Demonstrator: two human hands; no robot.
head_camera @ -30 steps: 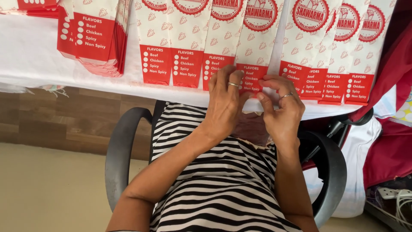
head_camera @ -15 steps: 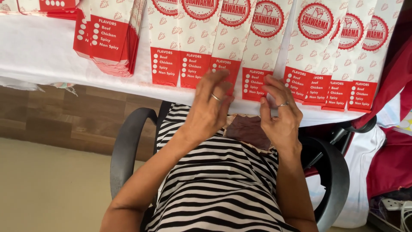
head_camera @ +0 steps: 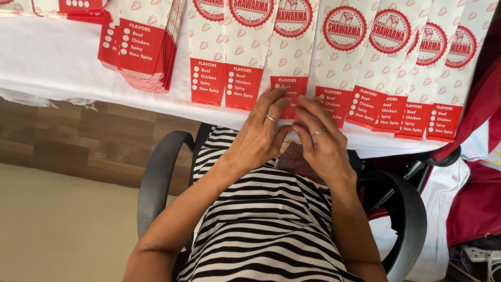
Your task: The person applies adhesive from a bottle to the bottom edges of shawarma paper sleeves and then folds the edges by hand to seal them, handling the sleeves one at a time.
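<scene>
Both your hands, left hand (head_camera: 261, 137) and right hand (head_camera: 322, 140), have dropped to the white-clothed surface (head_camera: 62, 57), open fingers pressing the red-and-white paper sleeve (head_camera: 290, 83).

Setting: small food-packaging workplace, likely a back room of a takeaway business or a home work corner; I cannot tell which.

Evidence:
- White-covered table (head_camera: 62, 57) running across the far side, where I am sitting.
- Row of identical red-and-white paper food sleeves (head_camera: 292, 52) lying overlapped along the table, each printed with a round emblem and a flavour checklist.
- Thick stack of the same sleeves (head_camera: 146, 49) sitting at far left.
- Black office armchair (head_camera: 162, 177) holding me.
- Wood-look wall panel (head_camera: 88, 141) and beige floor (head_camera: 57, 230) showing at near left.
- Red and white cloth (head_camera: 477, 193) hanging at right.
</scene>
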